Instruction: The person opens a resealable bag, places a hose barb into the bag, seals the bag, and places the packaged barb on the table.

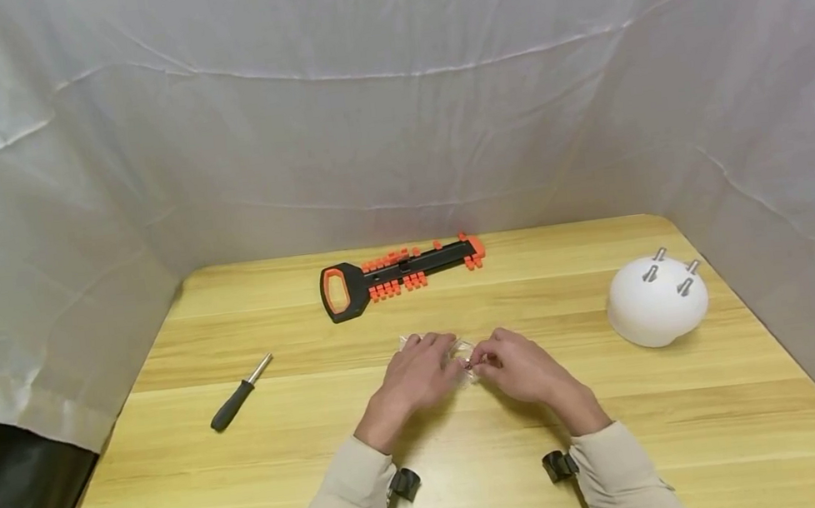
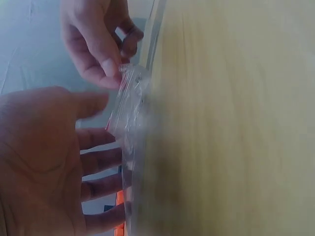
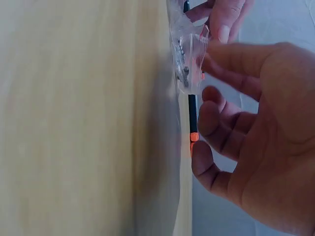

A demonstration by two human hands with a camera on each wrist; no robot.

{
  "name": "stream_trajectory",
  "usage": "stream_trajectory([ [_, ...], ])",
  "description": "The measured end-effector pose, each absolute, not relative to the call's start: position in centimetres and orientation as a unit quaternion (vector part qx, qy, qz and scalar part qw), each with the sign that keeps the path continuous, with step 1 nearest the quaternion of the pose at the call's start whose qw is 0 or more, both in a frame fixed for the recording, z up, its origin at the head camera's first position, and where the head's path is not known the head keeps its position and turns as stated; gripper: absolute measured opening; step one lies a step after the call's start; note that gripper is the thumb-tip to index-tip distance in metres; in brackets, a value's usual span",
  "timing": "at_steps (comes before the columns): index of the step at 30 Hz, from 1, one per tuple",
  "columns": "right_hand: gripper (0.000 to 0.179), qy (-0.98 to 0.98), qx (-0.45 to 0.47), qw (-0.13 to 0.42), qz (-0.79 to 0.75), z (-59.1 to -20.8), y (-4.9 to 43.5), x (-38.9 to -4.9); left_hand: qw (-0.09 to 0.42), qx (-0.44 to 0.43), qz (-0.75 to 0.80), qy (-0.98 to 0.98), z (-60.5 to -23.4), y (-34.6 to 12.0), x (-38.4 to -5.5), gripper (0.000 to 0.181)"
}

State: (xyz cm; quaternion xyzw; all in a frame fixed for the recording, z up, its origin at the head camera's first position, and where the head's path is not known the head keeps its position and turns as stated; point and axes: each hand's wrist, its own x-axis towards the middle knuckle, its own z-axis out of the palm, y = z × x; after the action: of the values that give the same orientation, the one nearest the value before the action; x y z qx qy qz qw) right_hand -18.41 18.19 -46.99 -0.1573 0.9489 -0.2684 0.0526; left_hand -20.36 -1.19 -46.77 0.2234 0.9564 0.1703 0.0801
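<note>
A small clear zip bag (image 1: 463, 349) lies on the table between the two hands. Dark metal bits, perhaps screws, show inside the bag (image 3: 186, 64) in the right wrist view. My right hand (image 1: 522, 367) pinches the bag's edge between thumb and forefinger, its other fingers loosely bent. Across the bag's other end reaches my left hand (image 1: 418, 373), fingers extended and spread with their tips at the plastic (image 2: 130, 108). The left thumb stands apart from the bag in the left wrist view. A red line marks the bag's zip edge.
A black screwdriver-like tool (image 1: 232, 405) with a metal shaft lies at the left. Toward the back is a black-and-orange handled piece (image 1: 409, 269) with orange tabs. A white rounded object (image 1: 651, 306) with several metal pegs stands at the right. Pale sheeting (image 1: 394, 138) encloses the table.
</note>
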Motion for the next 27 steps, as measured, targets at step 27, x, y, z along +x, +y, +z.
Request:
stream_trajectory([
  [27, 0.008, 0.944, -0.197, 0.044, -0.261, -47.1, 18.2, -17.8, 0.031, 0.166, 0.233, 0.958, -46.3, -5.2, -23.0, 0.037],
])
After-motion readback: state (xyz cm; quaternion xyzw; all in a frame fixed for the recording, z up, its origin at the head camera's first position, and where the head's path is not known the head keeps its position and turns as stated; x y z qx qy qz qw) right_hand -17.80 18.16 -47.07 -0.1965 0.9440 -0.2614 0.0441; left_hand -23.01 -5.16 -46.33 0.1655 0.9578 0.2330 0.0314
